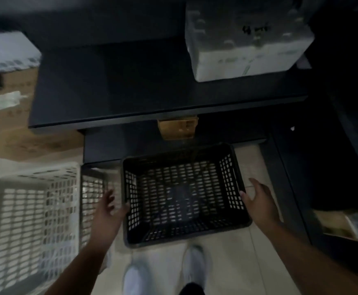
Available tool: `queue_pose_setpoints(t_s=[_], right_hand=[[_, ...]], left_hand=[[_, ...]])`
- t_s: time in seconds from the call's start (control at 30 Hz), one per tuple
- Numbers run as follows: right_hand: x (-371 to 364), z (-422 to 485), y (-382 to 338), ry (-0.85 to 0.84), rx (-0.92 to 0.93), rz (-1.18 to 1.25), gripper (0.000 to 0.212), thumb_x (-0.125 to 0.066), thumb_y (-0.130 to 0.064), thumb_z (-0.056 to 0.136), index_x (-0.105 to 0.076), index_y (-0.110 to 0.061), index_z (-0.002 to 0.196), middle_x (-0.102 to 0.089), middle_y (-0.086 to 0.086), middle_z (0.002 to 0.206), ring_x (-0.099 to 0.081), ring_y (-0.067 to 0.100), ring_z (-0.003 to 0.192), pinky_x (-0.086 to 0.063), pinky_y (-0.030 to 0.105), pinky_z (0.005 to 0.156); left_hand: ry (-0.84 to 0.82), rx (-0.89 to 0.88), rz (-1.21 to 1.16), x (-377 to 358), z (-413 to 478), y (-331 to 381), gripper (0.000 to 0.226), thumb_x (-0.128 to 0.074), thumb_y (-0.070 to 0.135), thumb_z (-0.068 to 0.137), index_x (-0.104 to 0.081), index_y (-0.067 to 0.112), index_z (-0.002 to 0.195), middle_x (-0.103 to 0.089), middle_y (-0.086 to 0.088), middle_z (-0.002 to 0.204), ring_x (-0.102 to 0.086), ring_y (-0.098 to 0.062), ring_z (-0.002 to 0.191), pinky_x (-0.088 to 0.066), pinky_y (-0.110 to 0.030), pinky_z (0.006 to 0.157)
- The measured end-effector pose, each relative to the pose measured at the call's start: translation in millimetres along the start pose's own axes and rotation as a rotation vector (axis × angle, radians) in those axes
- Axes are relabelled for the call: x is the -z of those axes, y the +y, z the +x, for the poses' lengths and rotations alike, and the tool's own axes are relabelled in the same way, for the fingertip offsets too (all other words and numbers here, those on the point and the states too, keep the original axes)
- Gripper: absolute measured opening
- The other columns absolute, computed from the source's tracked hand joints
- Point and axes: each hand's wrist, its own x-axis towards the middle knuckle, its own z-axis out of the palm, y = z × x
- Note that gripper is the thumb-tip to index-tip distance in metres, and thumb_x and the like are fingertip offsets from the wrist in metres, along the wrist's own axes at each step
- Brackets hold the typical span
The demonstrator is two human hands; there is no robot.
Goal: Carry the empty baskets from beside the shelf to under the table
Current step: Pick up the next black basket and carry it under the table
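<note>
An empty black slotted basket (182,194) stands on the pale tiled floor right in front of me, its far end against the dark shelf unit (131,92). My left hand (108,211) is at the basket's left rim with fingers spread, touching or nearly touching it. My right hand (259,199) is at the right rim, fingers extended along the wall. Neither hand has closed on the rim. An empty white slotted basket (35,216) lies to the left, blurred.
A white box (246,43) sits on the dark shelf top at the right. Flattened cardboard (10,124) and a white package (5,50) lie at the left. A brown box (178,127) shows under the shelf. My white shoes (193,265) stand behind the basket.
</note>
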Motion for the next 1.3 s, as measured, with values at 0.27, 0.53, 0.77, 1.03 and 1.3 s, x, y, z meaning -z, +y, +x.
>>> queue_pose_setpoints(t_s=[0.27,0.53,0.77,1.03,1.3], right_hand=[[-88,123,71,-0.049,-0.027,0.004,0.058,-0.049,-0.024,0.100,-0.027,-0.020,0.154,-0.059,0.018,0.132,-0.060,0.037,0.112,-0.050,0.043,0.091],[-84,96,68,0.037,0.015,0.024,0.041,-0.042,-0.001,0.095,-0.047,-0.007,0.136,-0.057,0.017,0.124,-0.057,0.034,0.107,-0.048,0.045,0.092],[17,-31,76,0.129,-0.084,0.143,0.031,-0.041,-0.012,0.097,-0.052,-0.013,0.127,-0.061,0.008,0.117,-0.058,0.025,0.103,-0.043,0.031,0.083],[188,-272,95,0.411,-0.320,0.278,0.038,-0.047,-0.015,0.095,-0.050,-0.020,0.133,-0.064,0.010,0.122,-0.061,0.034,0.109,-0.041,0.033,0.079],[299,-576,144,0.817,-0.559,0.361,0.037,-0.053,-0.013,0.095,-0.053,-0.017,0.132,-0.064,0.009,0.118,-0.061,0.031,0.107,-0.045,0.031,0.079]], left_hand=[[0.124,0.082,0.167,-70,111,-90,0.032,-0.070,0.009,0.090,-0.057,0.004,0.119,-0.067,-0.011,0.096,-0.060,-0.022,0.069,-0.045,-0.025,0.052],[0.117,0.140,0.146,-62,100,-88,0.027,-0.052,-0.005,0.092,-0.049,0.020,0.079,-0.058,-0.015,0.071,-0.052,-0.024,0.054,-0.042,-0.026,0.043],[0.025,0.062,0.219,-20,16,1,0.007,-0.059,0.007,0.093,-0.056,0.012,0.089,-0.055,-0.013,0.057,-0.048,-0.020,0.036,-0.040,-0.025,0.041],[-0.248,-0.247,0.270,7,-136,166,0.009,-0.061,0.008,0.093,-0.064,0.013,0.100,-0.059,-0.008,0.061,-0.050,-0.023,0.051,-0.042,-0.033,0.058],[-0.583,-0.637,0.395,-24,-342,301,0.021,-0.069,0.016,0.088,-0.067,0.031,0.102,-0.064,-0.004,0.062,-0.052,-0.017,0.046,-0.046,-0.024,0.054]])
